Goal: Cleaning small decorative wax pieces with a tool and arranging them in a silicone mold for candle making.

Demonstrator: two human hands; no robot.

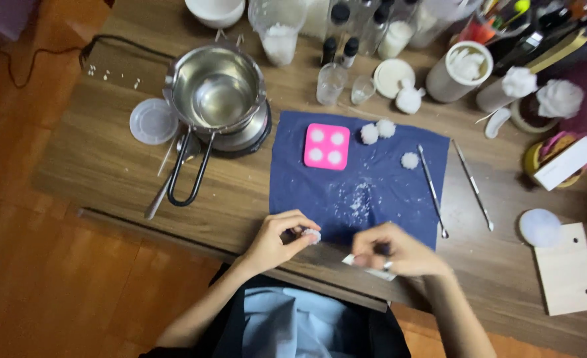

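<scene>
Two hands: both low over the near desk edge, about 6 o'clock in the view.
Left hand [277,238]: fingers curled, tips pinching a small white lump [312,235] at the cloth's near left corner.
Right hand [390,252]: fingers bent and bunched over a white card [373,270]; whether it pinches anything I cannot tell.
Cloth [366,199]: dark blue, spread flat on the desk [108,159], white crumbs at its middle.
Mould [326,146]: pink, four white-filled cavities, at 12 o'clock from the left hand.
Balls [378,130]: two white fluffy ones just at 3 o'clock of the mould, a third [409,160] further toward 4 o'clock.
Tools [433,192]: two thin metal rods at 1 o'clock from the right hand, one on the cloth, one [472,185] off it.
Pot [217,93]: empty steel pot on a black base at 11 o'clock, clear lid [153,121] at its 9 o'clock.
Board [567,268]: pale wood, at 3 o'clock from the right hand.
</scene>
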